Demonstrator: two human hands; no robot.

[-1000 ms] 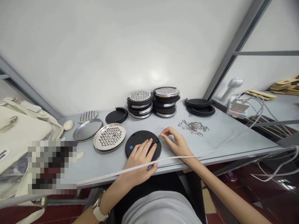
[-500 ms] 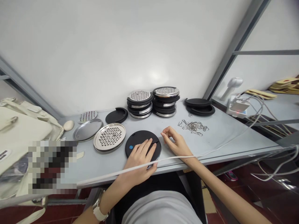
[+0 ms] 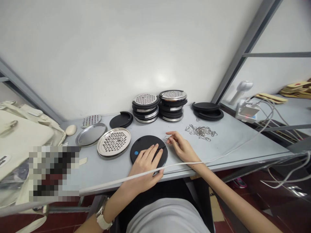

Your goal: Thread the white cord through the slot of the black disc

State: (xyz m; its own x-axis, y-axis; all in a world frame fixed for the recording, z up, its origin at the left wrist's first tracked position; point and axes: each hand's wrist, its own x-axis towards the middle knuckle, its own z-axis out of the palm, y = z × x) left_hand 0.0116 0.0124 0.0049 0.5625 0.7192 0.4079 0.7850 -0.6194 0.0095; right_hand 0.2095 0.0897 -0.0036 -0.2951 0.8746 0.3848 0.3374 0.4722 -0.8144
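Black disc (image 3: 147,141): As its near side is covered by the left hand (image 3: 145,165), the disc is seen lying flat on the grey table (image 3: 243,142), by the front edge, its blue dot (image 3: 136,153) exposed at the left.
Left hand: laid flat over the disc, and there the fingers are stretched and slightly parted across the black top, nothing gripped; a pale-strapped watch (image 3: 104,220) is worn on that wrist.
Right hand (image 3: 181,148): held just right of the disc, thumb and forefinger drawn narrowly together, and a small wire clip (image 3: 167,137) is pinched right there!
Wire clip: caught at the fingertips, its thin loop pointed toward the disc's right rim; whether the rim is touched cannot be told.
Clip heap (image 3: 202,131): tangled and silvery, spread to the right of the disc and farther back.
Grater plate (image 3: 114,142): placed just left of the disc, its silver face pierced with toothed holes.
Plain plate (image 3: 91,134): set farther left of the disc, beyond the grater plate.
Two stacks (image 3: 159,111): piled behind the disc, black pieces and silver plates layered together, perforated plates shown on top.
White cable (image 3: 182,164): stretched in view across the left hand and right forearm, nearer than the disc.
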